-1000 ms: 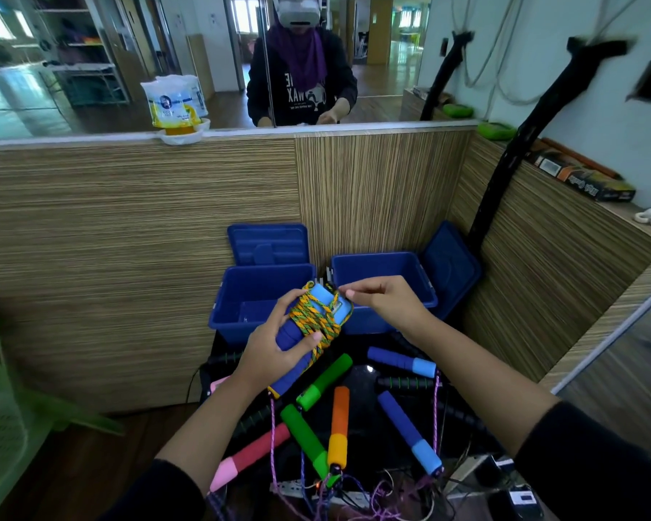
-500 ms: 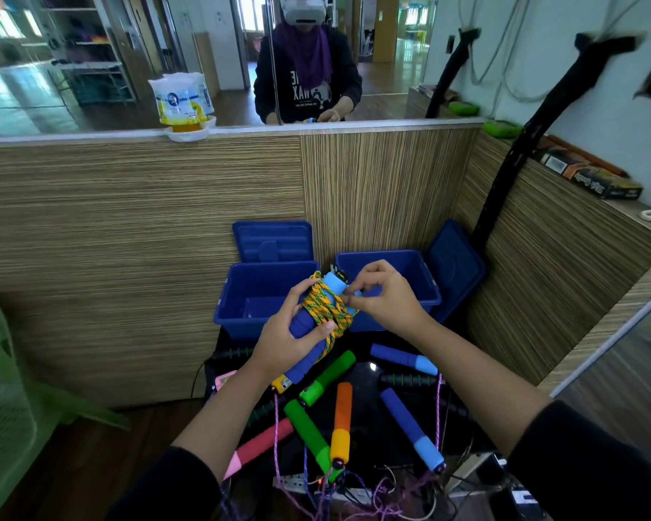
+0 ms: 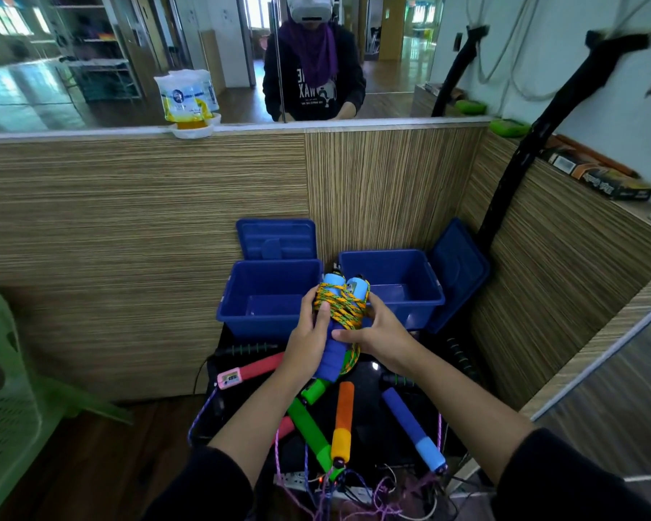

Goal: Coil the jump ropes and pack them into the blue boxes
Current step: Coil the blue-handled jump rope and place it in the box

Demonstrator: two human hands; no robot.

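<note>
— Jump rope (image 3: 339, 310): what is it made of, and how does it look?
— Two padded, foam-like cylindrical handles, dark blue with pale blue caps, lie side by side, bound near the caps by tight turns of braided orange, yellow and green cord. A loose loop of the same cord hangs beside the lower part of the handles.

— Where is the bundle?
— Held upright in the air over the far edge of the black table (image 3: 369, 374), in front of the gap between the left blue box (image 3: 267, 325) and the right blue box (image 3: 425, 295). Both are smooth, open plastic tubs; one lid (image 3: 277, 238) leans on the striped wood-grain partition (image 3: 136, 227), the other lid (image 3: 457, 268) on its side wall.

— And the hands?
— The left hand (image 3: 304, 342) wraps the handles from the left, fingers curled round them. The right hand (image 3: 382, 334) grips from the right, thumb laid across the dark foam, fingers curled behind the coil.

— What else lies on the table?
— Loose foam handles: a pink handle (image 3: 254, 370) by the left edge, a green handle (image 3: 311, 430), an orange handle (image 3: 342, 423) and a blue handle (image 3: 414, 430) toward the near edge, trailing purple cord (image 3: 354, 494).
</note>
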